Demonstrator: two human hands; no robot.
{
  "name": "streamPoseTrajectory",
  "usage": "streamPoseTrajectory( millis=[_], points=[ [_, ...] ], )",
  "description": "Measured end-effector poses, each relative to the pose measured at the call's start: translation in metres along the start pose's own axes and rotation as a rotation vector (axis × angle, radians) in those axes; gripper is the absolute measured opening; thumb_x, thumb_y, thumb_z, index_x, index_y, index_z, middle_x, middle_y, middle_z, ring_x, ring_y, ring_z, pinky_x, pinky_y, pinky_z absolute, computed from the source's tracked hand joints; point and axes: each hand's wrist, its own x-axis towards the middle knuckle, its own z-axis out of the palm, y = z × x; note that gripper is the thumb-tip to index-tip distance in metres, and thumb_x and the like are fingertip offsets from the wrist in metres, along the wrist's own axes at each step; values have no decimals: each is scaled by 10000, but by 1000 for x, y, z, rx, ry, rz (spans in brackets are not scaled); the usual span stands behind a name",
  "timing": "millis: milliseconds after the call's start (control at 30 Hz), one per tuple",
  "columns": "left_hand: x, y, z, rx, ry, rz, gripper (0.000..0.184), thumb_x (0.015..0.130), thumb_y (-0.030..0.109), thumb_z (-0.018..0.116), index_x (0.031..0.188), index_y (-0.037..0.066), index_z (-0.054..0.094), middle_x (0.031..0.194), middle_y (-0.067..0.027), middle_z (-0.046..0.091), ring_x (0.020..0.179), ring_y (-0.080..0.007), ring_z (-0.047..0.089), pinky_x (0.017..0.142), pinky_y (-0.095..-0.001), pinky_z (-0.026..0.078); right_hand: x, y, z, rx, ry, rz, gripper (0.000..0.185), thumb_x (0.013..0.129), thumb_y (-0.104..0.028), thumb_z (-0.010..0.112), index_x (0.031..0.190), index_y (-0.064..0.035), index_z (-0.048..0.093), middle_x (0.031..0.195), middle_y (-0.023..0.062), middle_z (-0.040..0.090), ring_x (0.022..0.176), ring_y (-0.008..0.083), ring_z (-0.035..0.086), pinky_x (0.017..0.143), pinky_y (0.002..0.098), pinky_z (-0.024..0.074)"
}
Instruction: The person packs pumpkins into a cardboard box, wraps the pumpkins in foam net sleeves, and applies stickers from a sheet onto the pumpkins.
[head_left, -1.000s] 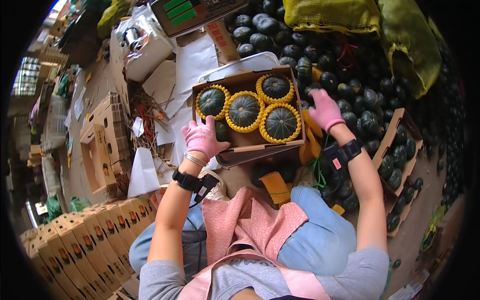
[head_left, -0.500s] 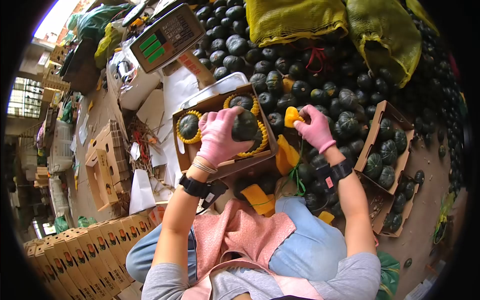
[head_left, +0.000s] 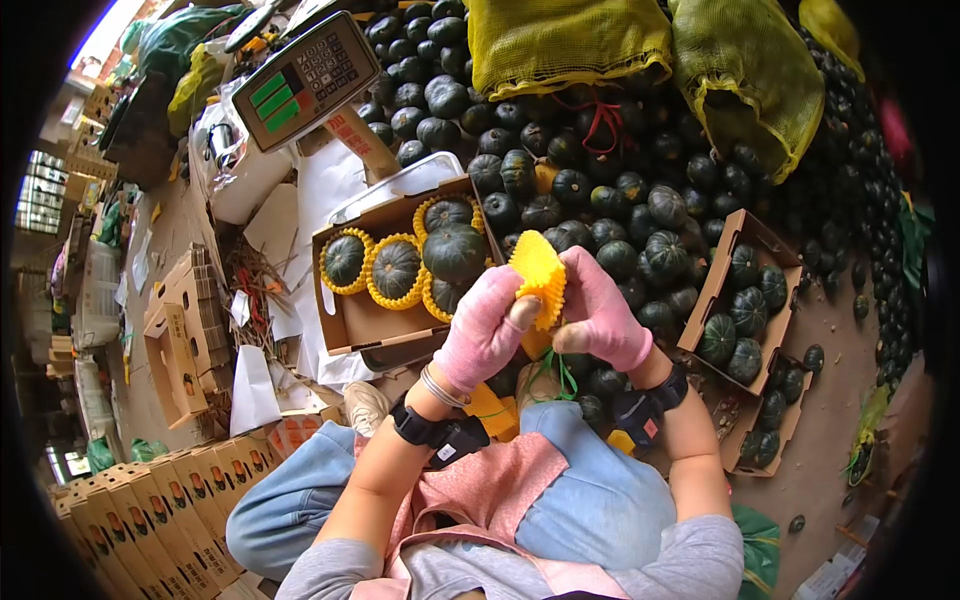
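A yellow foam net sleeve (head_left: 540, 272) is pinched between my two pink-gloved hands in front of the box. My left hand (head_left: 485, 325) grips its left edge, and my right hand (head_left: 602, 312) is closed on its right side. Just beyond my left hand, a bare dark green pumpkin (head_left: 455, 252) sits on top of sleeved pumpkins in an open cardboard box (head_left: 350, 322). Among those in the box, one sleeved pumpkin (head_left: 396, 270) lies in the middle and another (head_left: 345, 259) at the left. Green string (head_left: 563, 375) hangs below the sleeve.
A digital scale display (head_left: 305, 80) rises behind the box. Loose pumpkins (head_left: 610, 230) are heaped beyond and to the right, under yellow mesh bags (head_left: 570, 45). Another pumpkin box (head_left: 745, 290) stands at right. Folded cartons (head_left: 150, 510) line the lower left.
My left hand has let go of the dark pumpkin, which now rests in the box, and has taken hold of the foam sleeve. My right hand has brought the sleeve leftward and nearer.
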Motion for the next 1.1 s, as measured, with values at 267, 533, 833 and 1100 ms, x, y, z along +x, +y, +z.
streamPoseTrajectory(
  millis=[267, 533, 833, 1100],
  points=[
    [-2, 8, 4, 171, 317, -131, 356, 655, -13, 667, 994, 24, 565, 851, -130, 545, 837, -282, 572, 708, -316, 485, 8, 22, 14, -536, 486, -321, 296, 752, 67, 628, 1003, -15, 495, 917, 90, 592, 823, 145, 614, 734, 281, 501],
    [-14, 16, -18, -667, 134, -166, 220, 927, 160, 546, 1063, -10, 575, 1051, -41, 607, 963, -97, 553, 843, -252, 464, -2, 1, -18, -25, 114, -27, 221, 777, 89, 533, 963, 25, 633, 963, 67, 666, 889, 155, 641, 820, 278, 497],
    [-4, 7, -23, -231, -4, 37, 259, 847, 139, 685, 1039, -6, 590, 1191, -139, 566, 1150, -252, 518, 980, -361, 400, -1, 28, -9, 278, 38, 16, 208, 852, 29, 588, 1051, 5, 646, 1023, 62, 679, 958, 137, 641, 875, 263, 498],
    [-6, 14, -15, 97, 91, 184, 286, 674, 122, 817, 858, 70, 604, 896, -71, 576, 843, -280, 572, 827, -384, 466, 7, 8, 12, -48, 92, -12, 135, 838, -28, 625, 969, -23, 595, 1079, 60, 583, 969, 109, 552, 875, 256, 444]
  ],
)
